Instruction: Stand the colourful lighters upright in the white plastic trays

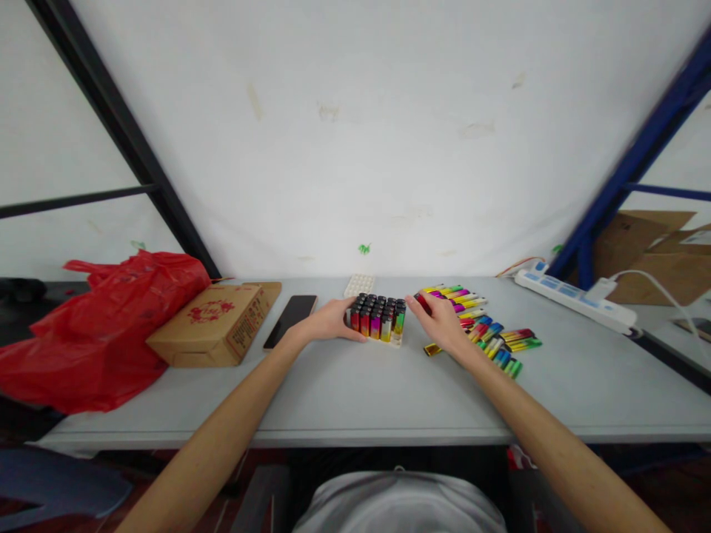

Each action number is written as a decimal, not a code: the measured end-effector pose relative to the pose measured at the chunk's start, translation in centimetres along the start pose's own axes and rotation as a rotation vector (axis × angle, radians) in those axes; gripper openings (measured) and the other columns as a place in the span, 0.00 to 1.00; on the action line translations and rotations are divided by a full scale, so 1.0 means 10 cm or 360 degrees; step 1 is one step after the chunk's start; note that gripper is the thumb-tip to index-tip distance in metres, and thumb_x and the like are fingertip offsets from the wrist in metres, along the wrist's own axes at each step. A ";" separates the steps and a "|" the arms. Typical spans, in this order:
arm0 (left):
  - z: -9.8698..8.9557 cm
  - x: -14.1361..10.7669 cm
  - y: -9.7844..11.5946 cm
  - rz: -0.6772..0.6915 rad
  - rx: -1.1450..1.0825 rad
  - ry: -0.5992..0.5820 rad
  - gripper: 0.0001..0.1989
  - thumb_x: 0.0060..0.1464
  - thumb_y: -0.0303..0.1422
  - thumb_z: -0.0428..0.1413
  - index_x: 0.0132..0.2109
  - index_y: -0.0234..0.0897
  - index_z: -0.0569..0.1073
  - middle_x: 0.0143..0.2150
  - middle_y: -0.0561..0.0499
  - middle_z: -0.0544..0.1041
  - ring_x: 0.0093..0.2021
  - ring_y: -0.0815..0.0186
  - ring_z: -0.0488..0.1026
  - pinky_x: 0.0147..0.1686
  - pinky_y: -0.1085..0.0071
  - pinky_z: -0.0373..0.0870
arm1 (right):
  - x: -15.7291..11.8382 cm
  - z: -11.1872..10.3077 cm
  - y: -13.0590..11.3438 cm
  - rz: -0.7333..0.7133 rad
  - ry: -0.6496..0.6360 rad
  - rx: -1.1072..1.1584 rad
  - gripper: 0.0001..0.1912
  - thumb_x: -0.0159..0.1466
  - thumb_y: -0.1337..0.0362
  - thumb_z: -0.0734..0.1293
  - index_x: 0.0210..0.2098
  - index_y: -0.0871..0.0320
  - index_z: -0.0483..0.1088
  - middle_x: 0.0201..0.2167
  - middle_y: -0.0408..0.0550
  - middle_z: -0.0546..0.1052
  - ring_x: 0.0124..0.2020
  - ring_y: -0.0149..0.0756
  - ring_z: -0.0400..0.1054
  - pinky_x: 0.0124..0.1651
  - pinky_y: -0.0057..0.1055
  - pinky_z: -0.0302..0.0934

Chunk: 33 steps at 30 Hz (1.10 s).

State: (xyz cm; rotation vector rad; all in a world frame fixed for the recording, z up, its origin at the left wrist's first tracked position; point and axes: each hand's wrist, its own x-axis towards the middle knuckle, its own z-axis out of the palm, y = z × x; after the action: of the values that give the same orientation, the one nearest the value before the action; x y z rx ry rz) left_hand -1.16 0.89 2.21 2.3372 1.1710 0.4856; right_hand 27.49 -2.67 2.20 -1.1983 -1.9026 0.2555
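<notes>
Rows of upright metallic lighters [376,317] with black tops stand packed in a clear tray [396,340] at the middle of the table. My left hand [332,321] is wrapped round the tray's left side, thumb at the front. Just right of the tray, my right hand [441,320] pinches a dark red lighter [424,302], mostly covered by the fingers. Loose coloured lighters [492,334] lie in a heap beside and beyond that hand. One gold lighter [432,349] lies below it. Behind the tray is a white tray with round cells [360,284].
To the left are a phone [290,321], a brown cardboard box [208,326] and a red plastic bag [111,326]. A white power strip [578,300] with a plugged-in cable lies at the right. The white wall [389,148] rises behind the grey table [389,400].
</notes>
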 end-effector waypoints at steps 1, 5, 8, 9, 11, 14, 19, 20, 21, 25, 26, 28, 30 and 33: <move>0.00 0.00 0.00 -0.0001 0.0000 -0.0002 0.45 0.41 0.53 0.72 0.63 0.39 0.72 0.60 0.44 0.80 0.55 0.47 0.79 0.55 0.60 0.74 | -0.01 -0.01 -0.01 0.0002 -0.0016 0.0020 0.24 0.74 0.45 0.57 0.27 0.52 0.59 0.21 0.40 0.66 0.24 0.34 0.60 0.30 0.32 0.50; 0.00 0.00 -0.01 0.0006 0.0001 -0.0001 0.45 0.42 0.52 0.72 0.63 0.38 0.72 0.60 0.43 0.80 0.55 0.47 0.79 0.55 0.59 0.73 | -0.03 -0.05 -0.02 -0.0019 -0.0103 0.0105 0.17 0.76 0.49 0.55 0.42 0.53 0.66 0.27 0.43 0.73 0.29 0.37 0.67 0.33 0.32 0.56; 0.01 0.01 -0.02 0.0007 0.0003 -0.0002 0.44 0.41 0.52 0.72 0.63 0.38 0.72 0.59 0.44 0.81 0.55 0.47 0.79 0.55 0.59 0.74 | -0.04 -0.08 -0.02 -0.0071 -0.0131 0.0110 0.15 0.76 0.51 0.56 0.45 0.53 0.66 0.29 0.44 0.76 0.31 0.38 0.69 0.36 0.33 0.58; 0.01 0.01 -0.02 0.0008 0.0001 -0.0001 0.44 0.41 0.52 0.72 0.63 0.39 0.72 0.58 0.44 0.81 0.55 0.47 0.79 0.55 0.59 0.74 | -0.04 -0.09 -0.02 -0.0086 -0.0153 0.0123 0.15 0.76 0.51 0.56 0.45 0.53 0.66 0.29 0.43 0.76 0.31 0.38 0.70 0.37 0.33 0.59; 0.01 0.01 -0.02 0.0015 -0.0009 0.0006 0.44 0.41 0.51 0.72 0.63 0.39 0.72 0.58 0.45 0.81 0.55 0.47 0.78 0.56 0.59 0.73 | -0.05 -0.10 -0.01 -0.0120 -0.0220 0.0174 0.14 0.76 0.51 0.56 0.46 0.53 0.65 0.28 0.42 0.76 0.30 0.37 0.70 0.37 0.33 0.59; 0.01 0.01 -0.02 0.0020 -0.0023 0.0011 0.45 0.41 0.51 0.72 0.64 0.40 0.72 0.58 0.45 0.81 0.55 0.48 0.79 0.56 0.59 0.73 | -0.05 -0.10 -0.01 -0.0169 -0.0316 0.0244 0.14 0.77 0.51 0.56 0.46 0.53 0.64 0.28 0.41 0.76 0.30 0.37 0.70 0.37 0.33 0.60; 0.01 0.01 -0.04 -0.0003 0.0002 -0.0009 0.45 0.41 0.53 0.72 0.63 0.38 0.72 0.59 0.44 0.81 0.55 0.47 0.79 0.55 0.59 0.74 | -0.03 -0.10 -0.01 -0.0289 -0.0248 0.0141 0.15 0.76 0.51 0.58 0.43 0.54 0.67 0.35 0.48 0.77 0.36 0.39 0.71 0.41 0.35 0.62; 0.01 0.00 -0.04 -0.0002 0.0005 -0.0010 0.45 0.42 0.52 0.72 0.64 0.38 0.71 0.59 0.43 0.80 0.55 0.47 0.79 0.55 0.59 0.73 | -0.03 -0.11 -0.01 -0.0331 -0.0220 0.0116 0.15 0.75 0.51 0.59 0.42 0.55 0.68 0.36 0.49 0.77 0.37 0.40 0.71 0.42 0.36 0.63; 0.01 0.00 -0.05 0.0000 0.0005 -0.0009 0.45 0.42 0.52 0.72 0.64 0.38 0.71 0.60 0.43 0.80 0.56 0.47 0.79 0.55 0.60 0.73 | -0.02 -0.11 -0.01 -0.0366 -0.0202 0.0099 0.16 0.75 0.51 0.59 0.41 0.55 0.69 0.36 0.50 0.77 0.37 0.40 0.70 0.42 0.36 0.63; 0.02 0.00 -0.05 -0.0002 -0.0008 -0.0007 0.45 0.42 0.51 0.72 0.64 0.38 0.71 0.59 0.44 0.81 0.54 0.48 0.79 0.55 0.61 0.74 | -0.02 -0.14 -0.03 -0.0323 -0.0290 0.0148 0.15 0.73 0.51 0.62 0.39 0.55 0.71 0.29 0.46 0.77 0.31 0.38 0.69 0.37 0.34 0.62; 0.02 0.00 -0.05 -0.0001 -0.0008 -0.0004 0.45 0.42 0.52 0.72 0.64 0.38 0.71 0.59 0.44 0.81 0.54 0.48 0.79 0.54 0.61 0.74 | -0.02 -0.15 -0.03 -0.0289 -0.0322 0.0177 0.15 0.73 0.51 0.63 0.40 0.55 0.71 0.28 0.45 0.77 0.29 0.37 0.69 0.36 0.34 0.62; 0.02 0.01 -0.06 0.0002 0.0001 0.0004 0.45 0.41 0.52 0.72 0.64 0.39 0.72 0.58 0.44 0.81 0.54 0.48 0.79 0.53 0.60 0.74 | -0.03 -0.15 -0.03 -0.0259 -0.0367 0.0216 0.14 0.72 0.51 0.64 0.41 0.55 0.72 0.26 0.43 0.77 0.27 0.37 0.70 0.34 0.33 0.61; 0.02 0.01 -0.06 0.0006 0.0008 0.0010 0.45 0.41 0.52 0.72 0.64 0.38 0.71 0.59 0.44 0.81 0.54 0.48 0.79 0.54 0.60 0.74 | -0.04 -0.14 -0.02 -0.0276 -0.0378 0.0218 0.13 0.71 0.52 0.65 0.42 0.55 0.72 0.26 0.43 0.77 0.27 0.37 0.70 0.33 0.32 0.61; 0.02 0.01 -0.06 0.0012 0.0001 0.0006 0.46 0.41 0.52 0.72 0.64 0.38 0.71 0.59 0.44 0.80 0.55 0.48 0.79 0.55 0.60 0.73 | -0.04 -0.12 0.01 -0.0299 -0.0411 0.0202 0.12 0.71 0.52 0.66 0.43 0.55 0.73 0.27 0.44 0.78 0.28 0.36 0.71 0.33 0.31 0.62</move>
State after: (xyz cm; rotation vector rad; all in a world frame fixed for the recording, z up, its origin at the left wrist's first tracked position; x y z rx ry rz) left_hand -1.39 1.27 1.68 2.3431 1.1646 0.4925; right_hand 28.49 -3.24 2.66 -0.9304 -2.1714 0.4395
